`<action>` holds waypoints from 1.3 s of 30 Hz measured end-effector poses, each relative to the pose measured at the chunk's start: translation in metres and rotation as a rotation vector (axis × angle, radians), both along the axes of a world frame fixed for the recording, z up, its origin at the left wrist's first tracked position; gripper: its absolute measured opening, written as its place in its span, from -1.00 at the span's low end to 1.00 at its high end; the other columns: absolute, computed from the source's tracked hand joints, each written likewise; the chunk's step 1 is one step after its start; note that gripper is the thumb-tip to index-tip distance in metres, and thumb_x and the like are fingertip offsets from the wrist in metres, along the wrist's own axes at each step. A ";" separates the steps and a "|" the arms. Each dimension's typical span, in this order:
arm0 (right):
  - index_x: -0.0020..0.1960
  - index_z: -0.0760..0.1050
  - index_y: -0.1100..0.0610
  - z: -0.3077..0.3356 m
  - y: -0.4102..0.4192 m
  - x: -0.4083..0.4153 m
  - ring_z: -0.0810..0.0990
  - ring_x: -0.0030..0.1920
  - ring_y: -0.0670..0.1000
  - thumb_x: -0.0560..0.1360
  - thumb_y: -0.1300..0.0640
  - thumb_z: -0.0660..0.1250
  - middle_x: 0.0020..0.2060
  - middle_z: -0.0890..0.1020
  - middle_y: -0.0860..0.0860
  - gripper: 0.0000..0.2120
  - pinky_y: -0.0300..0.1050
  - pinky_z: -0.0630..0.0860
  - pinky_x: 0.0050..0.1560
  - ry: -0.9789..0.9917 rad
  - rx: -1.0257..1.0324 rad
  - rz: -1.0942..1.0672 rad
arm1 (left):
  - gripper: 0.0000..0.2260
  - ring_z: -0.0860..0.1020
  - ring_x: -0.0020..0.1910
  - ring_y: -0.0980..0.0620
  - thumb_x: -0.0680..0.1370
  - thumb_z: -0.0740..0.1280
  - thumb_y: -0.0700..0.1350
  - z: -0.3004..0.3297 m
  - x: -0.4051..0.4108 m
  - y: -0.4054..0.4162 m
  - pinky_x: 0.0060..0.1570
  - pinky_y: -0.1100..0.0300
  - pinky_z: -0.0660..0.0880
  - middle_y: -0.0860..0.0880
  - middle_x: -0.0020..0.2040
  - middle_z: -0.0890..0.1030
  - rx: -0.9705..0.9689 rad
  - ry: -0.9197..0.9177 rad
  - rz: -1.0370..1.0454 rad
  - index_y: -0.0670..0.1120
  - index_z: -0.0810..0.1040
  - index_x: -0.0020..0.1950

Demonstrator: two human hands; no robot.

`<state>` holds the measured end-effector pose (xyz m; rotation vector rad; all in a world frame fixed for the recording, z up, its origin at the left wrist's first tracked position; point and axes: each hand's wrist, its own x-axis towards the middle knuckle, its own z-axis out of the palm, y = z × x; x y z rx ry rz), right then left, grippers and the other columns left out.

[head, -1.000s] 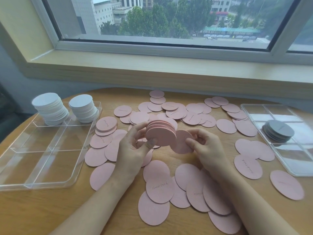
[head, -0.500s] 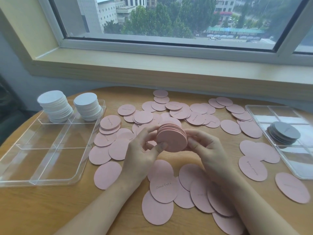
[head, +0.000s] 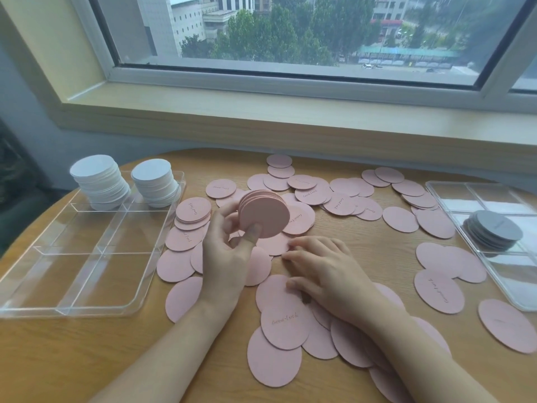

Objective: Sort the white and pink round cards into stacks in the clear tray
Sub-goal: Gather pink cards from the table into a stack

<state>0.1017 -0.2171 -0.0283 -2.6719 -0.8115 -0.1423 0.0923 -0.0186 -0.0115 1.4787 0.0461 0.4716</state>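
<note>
My left hand point(head: 229, 251) holds a stack of pink round cards point(head: 266, 214) above the table, thumb on the front face. My right hand point(head: 322, 271) is down on the table, fingertips touching loose pink cards point(head: 286, 324) that lie spread over the wooden top. The clear tray point(head: 87, 289) sits at the left; two stacks of white round cards point(head: 100, 181) point(head: 155, 181) stand in its two far compartments. Its near compartments hold nothing.
A second clear tray point(head: 499, 286) at the right edge holds a pile of grey round cards point(head: 494, 231). More pink cards point(head: 345, 196) are scattered across the back and right of the round table point(head: 87, 359). A window sill runs behind.
My right hand has left the held stack and dropped to the cards on the table. The left hand keeps the stack, now thicker by the card the right hand added.
</note>
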 end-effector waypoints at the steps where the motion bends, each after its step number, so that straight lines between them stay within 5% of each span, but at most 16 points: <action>1: 0.22 0.57 -0.10 0.000 0.000 0.000 0.47 0.31 0.00 0.49 -0.28 0.17 0.27 0.53 -0.16 -0.56 0.06 0.34 0.33 -0.009 0.006 -0.008 | -0.64 0.63 0.07 0.01 0.48 0.45 -0.11 0.000 0.000 0.000 0.07 -0.15 0.57 0.04 0.05 0.70 -0.002 0.004 -0.001 0.29 0.55 0.16; 4: 0.15 0.60 -0.06 0.002 0.000 0.000 0.53 0.21 0.03 0.47 -0.24 0.19 0.17 0.55 -0.13 -0.60 0.06 0.41 0.25 -0.036 0.021 -0.026 | -0.65 0.62 0.06 -0.01 0.47 0.46 -0.10 -0.001 0.000 -0.001 0.07 -0.17 0.56 0.00 0.06 0.70 0.004 0.015 -0.020 0.17 0.54 0.21; 8: 0.16 0.55 -0.01 0.002 0.002 -0.002 0.45 0.31 0.00 0.50 -0.31 0.15 0.30 0.49 -0.12 -0.53 0.03 0.36 0.31 -0.025 0.006 -0.006 | -0.66 0.60 0.01 0.03 0.47 0.47 -0.10 -0.002 0.000 -0.003 0.03 -0.17 0.54 0.00 0.04 0.70 0.020 0.017 -0.026 0.11 0.54 0.21; 15: 0.48 0.32 -0.18 0.000 0.008 -0.001 0.14 0.58 -0.08 0.56 -0.34 0.08 0.54 0.28 -0.19 -0.45 -0.04 0.11 0.50 0.046 -0.051 0.159 | -0.64 0.61 0.07 -0.01 0.49 0.47 -0.11 -0.004 0.001 0.000 0.04 -0.15 0.56 -0.02 0.08 0.69 0.012 0.018 -0.006 0.15 0.54 0.24; 20: 0.30 0.47 -0.12 0.003 0.003 -0.001 0.41 0.38 -0.04 0.53 -0.29 0.19 0.30 0.49 -0.19 -0.57 0.00 0.33 0.37 -0.028 -0.031 0.105 | -0.63 0.61 0.06 0.03 0.52 0.47 -0.21 -0.003 0.001 0.001 -0.05 0.03 0.56 -0.02 0.07 0.69 -0.004 0.022 -0.015 0.12 0.54 0.24; 25: 0.22 0.54 -0.03 0.003 -0.002 0.001 0.49 0.05 0.05 0.51 -0.24 0.18 0.00 0.49 -0.09 -0.58 0.00 0.45 0.12 -0.123 -0.021 -0.021 | -0.63 0.61 0.07 0.01 0.48 0.46 -0.11 -0.002 0.000 0.000 0.03 -0.10 0.57 -0.02 0.09 0.69 0.010 0.033 -0.021 0.08 0.53 0.27; 31: 0.13 0.54 -0.02 0.001 -0.017 0.008 0.42 0.17 0.08 0.55 -0.01 0.37 0.19 0.47 -0.04 -0.82 -0.05 0.36 0.24 -0.010 0.050 -0.048 | -0.63 0.62 0.11 -0.05 0.47 0.47 -0.11 -0.002 0.000 0.000 0.02 -0.04 0.60 -0.02 0.10 0.69 0.015 0.044 -0.038 0.08 0.53 0.25; 36: 0.11 0.51 -0.04 0.006 -0.024 0.007 0.39 0.26 0.06 0.51 0.01 0.42 0.28 0.45 -0.06 -0.80 -0.15 0.23 0.27 0.043 0.037 -0.070 | -0.65 0.62 0.09 0.00 0.51 0.49 -0.17 -0.002 -0.001 -0.001 -0.04 -0.03 0.60 -0.01 0.08 0.70 0.020 0.050 -0.064 0.11 0.53 0.22; 39: 0.08 0.47 -0.03 0.008 -0.023 0.008 0.40 0.22 0.07 0.47 0.00 0.42 0.23 0.47 -0.07 -0.77 -0.05 0.28 0.31 0.074 0.081 -0.080 | -0.65 0.62 0.06 -0.01 0.55 0.47 -0.26 -0.001 -0.001 -0.002 -0.02 -0.05 0.59 -0.03 0.06 0.70 0.019 0.053 -0.077 0.12 0.53 0.20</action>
